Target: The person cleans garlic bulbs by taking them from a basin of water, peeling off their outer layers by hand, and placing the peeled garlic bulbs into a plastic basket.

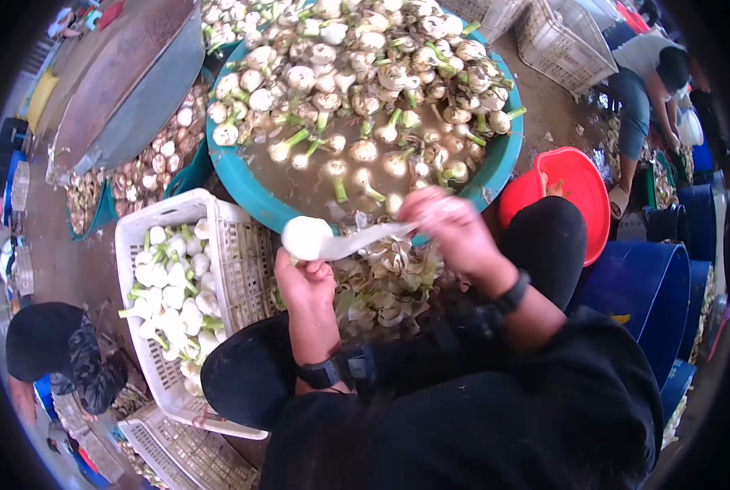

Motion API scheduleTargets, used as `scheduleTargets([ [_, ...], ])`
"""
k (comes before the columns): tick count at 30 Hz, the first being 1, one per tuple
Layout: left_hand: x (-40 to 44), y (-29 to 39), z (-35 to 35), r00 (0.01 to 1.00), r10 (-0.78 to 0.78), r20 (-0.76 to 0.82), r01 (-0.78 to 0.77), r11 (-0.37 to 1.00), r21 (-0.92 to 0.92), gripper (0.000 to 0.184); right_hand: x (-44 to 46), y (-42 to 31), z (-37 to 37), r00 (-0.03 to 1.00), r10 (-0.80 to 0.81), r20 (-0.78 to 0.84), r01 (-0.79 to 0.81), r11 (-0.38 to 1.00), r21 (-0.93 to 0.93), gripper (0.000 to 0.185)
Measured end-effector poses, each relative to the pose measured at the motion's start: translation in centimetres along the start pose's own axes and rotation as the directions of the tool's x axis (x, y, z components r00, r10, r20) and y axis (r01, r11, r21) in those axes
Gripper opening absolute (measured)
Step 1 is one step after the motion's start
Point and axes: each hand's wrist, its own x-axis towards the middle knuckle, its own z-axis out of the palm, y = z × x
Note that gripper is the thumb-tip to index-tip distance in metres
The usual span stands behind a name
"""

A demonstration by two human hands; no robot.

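Observation:
My left hand (304,286) grips a peeled white garlic bulb (306,238) from below, above the near rim of a teal tub (505,162). From the bulb a pale strip of skin (363,240) stretches right to my right hand (455,230). That hand is blurred by motion, its fingers closed on the strip's end. Garlic bulbs with dirty skins (362,151) float and pile up in the tub's brown water. Loose garlic peelings (381,286) lie heaped below my hands, between my knees.
A white plastic crate (242,265) at my left holds clean garlic bulbs (173,282). A red basin (585,189) stands by my right knee, with blue barrels (638,282) behind it. Other people work at right (651,77) and lower left (59,347). A wheelbarrow (136,90) stands upper left.

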Motion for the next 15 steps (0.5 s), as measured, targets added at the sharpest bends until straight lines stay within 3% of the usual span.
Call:
scheduleTargets([
  [2,-0.2,-0.1,0.6,0.999,-0.050,-0.014,0.049,0.998,-0.034,0.028,-0.1,-1.4,-0.9,0.938,-0.004,-0.347,0.107,0.955,0.278,0.017],
  [4,-1.2,-0.3,2.7,0.980,-0.084,-0.178,0.067,0.993,-0.101,0.029,0.4,-2.3,-2.5,0.892,0.118,-0.436,0.152,0.831,0.535,0.019],
  [5,-1.1,0.0,2.4,0.981,-0.103,-0.162,0.087,0.991,-0.103,0.028,0.4,-1.6,-2.6,0.955,0.074,-0.286,0.067,0.888,0.455,0.017],
  [6,-1.0,0.2,2.0,0.982,-0.103,-0.157,0.087,0.991,-0.102,0.028,1.0,-1.3,-3.0,0.975,0.211,0.065,-0.210,0.977,-0.023,0.018],
  [7,-0.9,0.3,1.5,0.991,-0.051,-0.126,0.040,0.995,-0.089,0.029,0.1,-0.4,-1.7,0.910,0.278,0.306,-0.167,0.924,-0.343,0.021],
  [8,-0.6,0.3,0.9,0.996,-0.001,-0.093,-0.007,0.997,-0.079,0.030,0.0,-1.5,0.8,0.854,0.426,0.298,-0.159,0.760,-0.630,0.035],
  [9,0.0,0.3,0.1,0.994,0.040,-0.101,-0.040,0.999,0.003,0.031,0.0,-0.6,2.6,0.926,0.297,0.233,0.015,0.587,-0.809,0.047],
  [11,-1.3,-1.3,2.1,0.988,0.104,-0.110,-0.096,0.993,0.070,0.031,1.3,0.0,6.1,0.997,0.046,0.063,0.017,0.658,-0.753,0.044],
  [12,-1.8,-1.8,3.0,0.978,0.178,-0.111,-0.162,0.978,0.134,0.032,2.0,0.4,7.1,0.989,0.019,0.146,0.099,0.648,-0.755,0.035],
  [14,-2.0,-1.1,2.1,0.971,0.171,-0.168,-0.152,0.981,0.119,0.033,2.7,2.6,7.4,0.972,0.022,0.234,0.079,0.907,-0.415,0.027],
  [15,-1.8,0.4,0.1,0.989,0.148,-0.019,-0.149,0.987,-0.056,0.036,2.8,2.3,6.6,0.973,0.194,0.128,-0.169,0.969,-0.182,0.024],
])
